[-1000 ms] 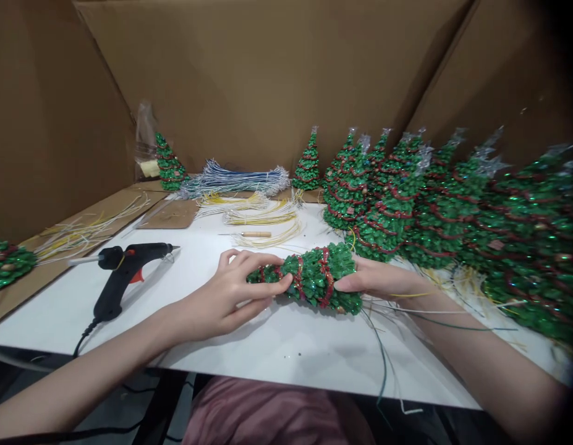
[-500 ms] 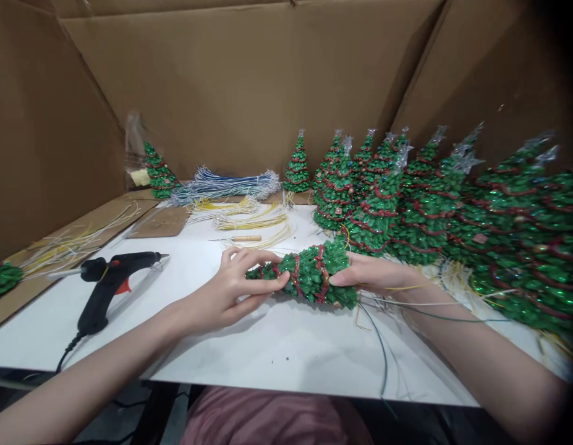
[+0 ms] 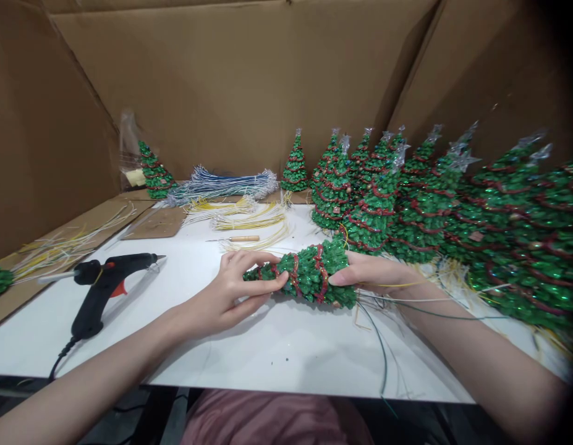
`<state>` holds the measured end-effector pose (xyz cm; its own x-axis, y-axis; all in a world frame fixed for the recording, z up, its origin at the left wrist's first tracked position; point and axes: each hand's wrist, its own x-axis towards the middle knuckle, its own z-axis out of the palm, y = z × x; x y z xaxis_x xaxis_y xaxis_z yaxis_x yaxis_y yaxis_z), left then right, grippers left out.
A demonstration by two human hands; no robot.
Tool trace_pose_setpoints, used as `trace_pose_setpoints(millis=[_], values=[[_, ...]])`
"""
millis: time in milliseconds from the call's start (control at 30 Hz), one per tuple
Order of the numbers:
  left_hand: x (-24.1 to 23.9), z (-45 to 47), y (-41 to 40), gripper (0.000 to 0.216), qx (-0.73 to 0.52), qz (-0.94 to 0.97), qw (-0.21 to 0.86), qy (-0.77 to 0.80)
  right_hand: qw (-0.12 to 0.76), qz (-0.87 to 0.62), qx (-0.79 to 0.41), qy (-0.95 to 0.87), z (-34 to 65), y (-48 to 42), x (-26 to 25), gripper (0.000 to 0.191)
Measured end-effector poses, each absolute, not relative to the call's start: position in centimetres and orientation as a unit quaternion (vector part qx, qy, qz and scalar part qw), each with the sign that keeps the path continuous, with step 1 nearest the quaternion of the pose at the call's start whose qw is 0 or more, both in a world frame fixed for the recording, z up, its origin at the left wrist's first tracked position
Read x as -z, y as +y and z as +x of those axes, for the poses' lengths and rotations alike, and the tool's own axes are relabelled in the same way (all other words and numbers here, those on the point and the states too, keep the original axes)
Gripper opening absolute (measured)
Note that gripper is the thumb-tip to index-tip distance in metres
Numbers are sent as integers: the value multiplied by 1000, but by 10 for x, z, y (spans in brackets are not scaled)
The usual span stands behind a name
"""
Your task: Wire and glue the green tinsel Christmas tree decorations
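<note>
A small green glitter Christmas tree (image 3: 309, 273) with a red bead garland lies on its side on the white table (image 3: 277, 346), tip pointing left. My left hand (image 3: 230, 290) is closed round the narrow tip end. My right hand (image 3: 374, 272) grips the wide base end, where thin green and yellow wires (image 3: 383, 334) trail out toward the table's front edge.
A black hot glue gun (image 3: 101, 287) lies at the left with its cord over the edge. Several finished trees (image 3: 407, 204) crowd the right and back. Bundles of yellow and blue-white wires (image 3: 230, 185) and a wooden-handled awl (image 3: 242, 238) lie behind. Cardboard walls surround the table.
The view has shifted slightly. Both hands keep their hold on the lying tree, which has hardly moved.
</note>
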<state>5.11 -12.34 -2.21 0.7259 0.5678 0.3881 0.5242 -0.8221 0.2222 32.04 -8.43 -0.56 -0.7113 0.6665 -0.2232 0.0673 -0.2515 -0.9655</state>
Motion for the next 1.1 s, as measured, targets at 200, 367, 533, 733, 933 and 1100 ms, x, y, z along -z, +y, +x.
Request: trace_pose_setpoints(millis=[200, 367, 533, 733, 933, 1100], values=[[23, 52, -124, 38, -228, 927, 41, 296, 203, -298, -729, -582, 321, -82, 8, 47], [21, 53, -124, 35, -230, 927, 38, 295, 217, -284, -732, -580, 319, -82, 8, 46], [21, 52, -124, 37, -237, 923, 61, 298, 211, -274, -729, -591, 321, -79, 13, 44], [25, 48, -120, 39, -265, 909, 129, 294, 219, -289, -715, -598, 322, -78, 16, 65], [27, 45, -119, 39, -284, 901, 145, 294, 211, -305, -702, -609, 324, -77, 17, 65], [28, 48, -121, 39, -282, 913, 63, 288, 223, -320, -688, -612, 324, -79, 14, 59]])
